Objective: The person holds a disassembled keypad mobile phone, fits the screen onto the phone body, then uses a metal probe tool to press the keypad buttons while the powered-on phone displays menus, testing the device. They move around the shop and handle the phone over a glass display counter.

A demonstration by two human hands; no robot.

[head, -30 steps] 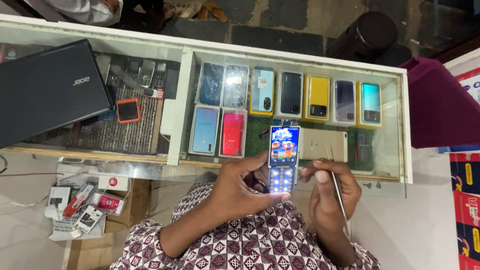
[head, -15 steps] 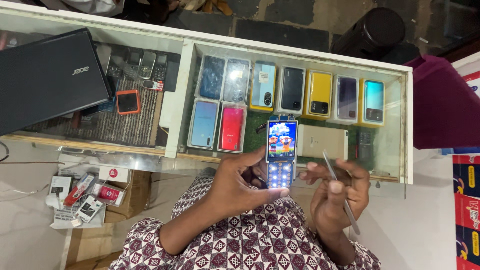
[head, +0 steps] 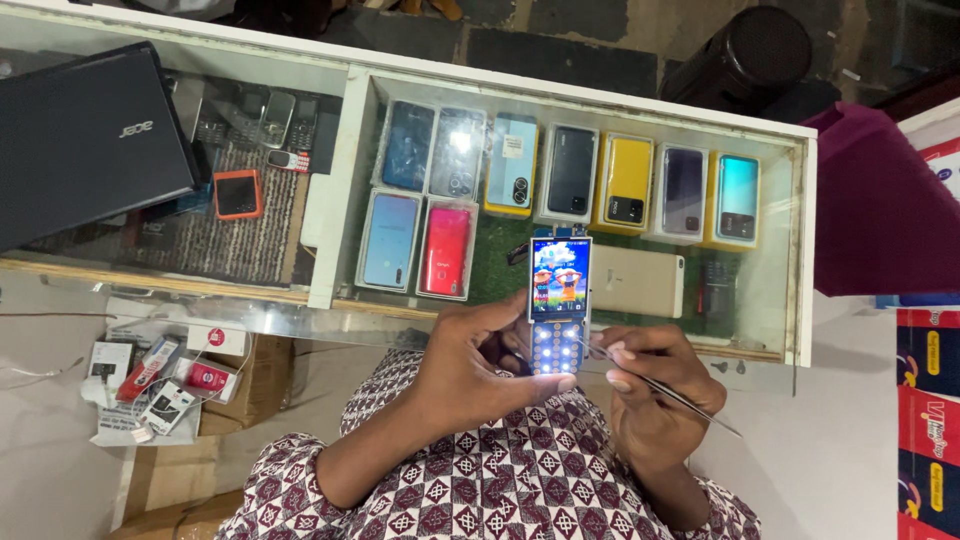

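The left hand (head: 470, 365) holds a slim keypad phone (head: 558, 305) upright above the glass counter (head: 330, 320) — its grip pinching the lower body, thumb on the glowing white keys. The small screen is lit with a colourful picture. The right hand (head: 650, 390) pinches thin metal tweezers (head: 655, 388), their tip just beside the keypad. Under the glass lie phones in blue, red, yellow and teal rows (head: 560, 185). Small red-and-white packets (head: 150, 375) sit lower left — red printed boxes (head: 928, 400) stand at the right edge.
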